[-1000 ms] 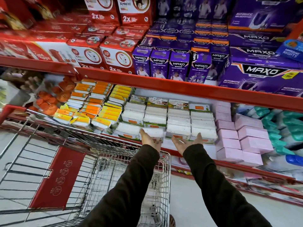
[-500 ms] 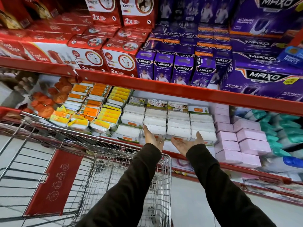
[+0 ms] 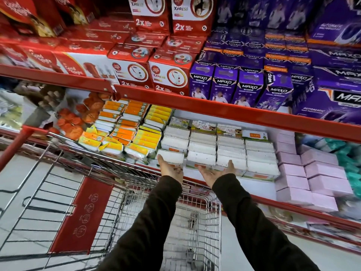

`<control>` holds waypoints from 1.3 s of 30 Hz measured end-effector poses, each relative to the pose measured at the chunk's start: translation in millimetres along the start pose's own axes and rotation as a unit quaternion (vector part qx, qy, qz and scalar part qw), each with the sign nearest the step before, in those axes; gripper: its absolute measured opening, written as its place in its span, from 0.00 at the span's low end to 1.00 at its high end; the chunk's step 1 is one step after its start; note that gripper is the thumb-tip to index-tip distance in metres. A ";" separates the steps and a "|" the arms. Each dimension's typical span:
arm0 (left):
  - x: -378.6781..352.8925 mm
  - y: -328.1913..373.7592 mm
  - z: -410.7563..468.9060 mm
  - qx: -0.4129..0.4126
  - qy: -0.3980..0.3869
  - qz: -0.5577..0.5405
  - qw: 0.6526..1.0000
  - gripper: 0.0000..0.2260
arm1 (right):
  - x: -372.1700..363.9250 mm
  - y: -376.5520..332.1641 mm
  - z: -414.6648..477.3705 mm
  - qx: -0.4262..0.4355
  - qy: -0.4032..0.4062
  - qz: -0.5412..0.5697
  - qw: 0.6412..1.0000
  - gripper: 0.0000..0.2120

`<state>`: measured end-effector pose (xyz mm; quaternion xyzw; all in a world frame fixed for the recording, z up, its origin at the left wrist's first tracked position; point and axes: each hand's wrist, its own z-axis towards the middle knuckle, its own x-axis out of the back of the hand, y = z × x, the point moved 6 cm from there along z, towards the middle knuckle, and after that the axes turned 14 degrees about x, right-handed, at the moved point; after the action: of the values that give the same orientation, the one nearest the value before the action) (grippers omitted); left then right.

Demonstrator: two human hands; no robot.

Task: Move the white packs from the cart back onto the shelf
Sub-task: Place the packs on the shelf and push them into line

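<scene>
White packs (image 3: 202,158) lie stacked in several columns on the middle shelf (image 3: 254,187), under a red rail. My left hand (image 3: 170,169) is palm up, with its fingers against the underside of the front pack of the leftmost column (image 3: 171,155). Just to its right, my right hand (image 3: 215,174) is also palm up, its fingertips touching the front of a white pack (image 3: 230,163) further along. Neither hand is closed around a pack. The wire cart (image 3: 203,194) stands below my arms, against the shelf.
Orange and yellow packs (image 3: 134,133) lie left of the white ones, pink boxes (image 3: 312,173) to the right. Red boxes (image 3: 136,73) and purple boxes (image 3: 244,87) fill the shelf above. The cart's red child-seat flap (image 3: 82,216) is at lower left.
Both hands have shifted about one column to the left along the front row of white packs. The view has tilted up and moved closer to the shelf.
</scene>
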<state>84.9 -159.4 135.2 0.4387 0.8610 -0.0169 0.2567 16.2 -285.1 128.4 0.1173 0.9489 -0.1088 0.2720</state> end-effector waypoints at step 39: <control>-55.6 22.8 42.5 -0.420 0.115 0.872 0.224 0.33 | -44.6 -21.4 30.0 0.420 -0.158 -0.888 0.102 0.35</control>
<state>147.3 -197.7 128.2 0.7431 -0.1527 0.6322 0.1573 61.7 -320.8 130.7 -0.7333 0.1123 -0.6699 0.0316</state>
